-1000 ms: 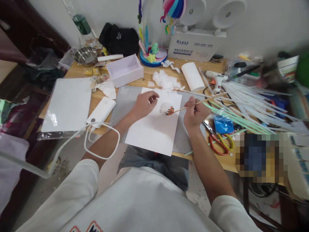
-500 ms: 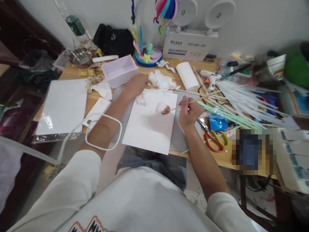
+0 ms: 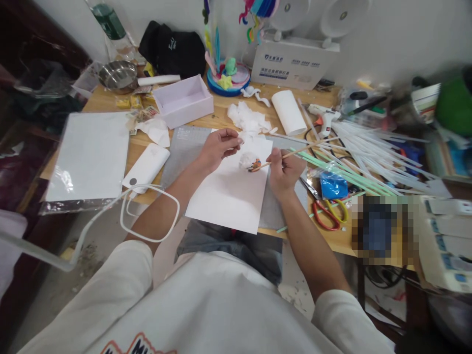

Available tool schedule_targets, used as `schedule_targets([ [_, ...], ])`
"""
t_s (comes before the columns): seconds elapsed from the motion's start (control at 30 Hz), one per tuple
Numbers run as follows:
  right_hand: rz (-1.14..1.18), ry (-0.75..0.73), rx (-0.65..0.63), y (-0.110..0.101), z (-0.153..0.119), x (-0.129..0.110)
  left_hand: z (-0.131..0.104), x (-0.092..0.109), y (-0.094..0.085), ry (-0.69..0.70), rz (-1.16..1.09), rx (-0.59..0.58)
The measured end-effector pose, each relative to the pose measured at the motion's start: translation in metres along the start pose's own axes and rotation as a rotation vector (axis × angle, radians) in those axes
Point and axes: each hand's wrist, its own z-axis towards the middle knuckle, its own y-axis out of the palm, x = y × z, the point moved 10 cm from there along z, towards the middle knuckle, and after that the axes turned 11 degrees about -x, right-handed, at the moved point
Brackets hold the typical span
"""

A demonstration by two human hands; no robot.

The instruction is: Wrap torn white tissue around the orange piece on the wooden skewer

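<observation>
Head view: wooden stick (image 3: pixel 309 146) between right fingers (image 3: pixel 275 158).

Wooden table (image 3: pixel 337 241) in a room interior. Behind the table: a plain, pale grey wall (image 3: pixel 398 39), fronted by a twin-headed emergency light (image 3: pixel 295 64). Beyond the table's left end: a dark brown panel (image 3: pixel 18 24), dimly lit. Below the table: pale floor (image 3: pixel 101 246), strewn with scraps. Illumination over the table is soft.

Stick (image 3: pixel 312 145) over paper (image 3: pixel 223 206), mat (image 3: pixel 177 152) beneath, scissors (image 3: pixel 319 203) right
</observation>
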Motion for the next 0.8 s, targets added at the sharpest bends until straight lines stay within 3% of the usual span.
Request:
schedule_targets([
  [0.2,-0.013,-0.017,-0.138,0.019,-0.001,-0.005,0.0,-0.004,0.004,-0.016,-0.016,-0.029],
  [0.47,0.007,0.025,-0.105,0.016,-0.001,0.001,-0.005,-0.002,0.009,-0.025,0.035,-0.046],
  [0.67,-0.025,0.064,0.078,-0.004,-0.003,0.01,-0.003,-0.003,0.009,-0.023,0.042,-0.071],
  [0.8,-0.024,0.055,0.034,0.002,-0.001,0.009,-0.007,0.002,0.009,-0.064,0.12,-0.132],
])
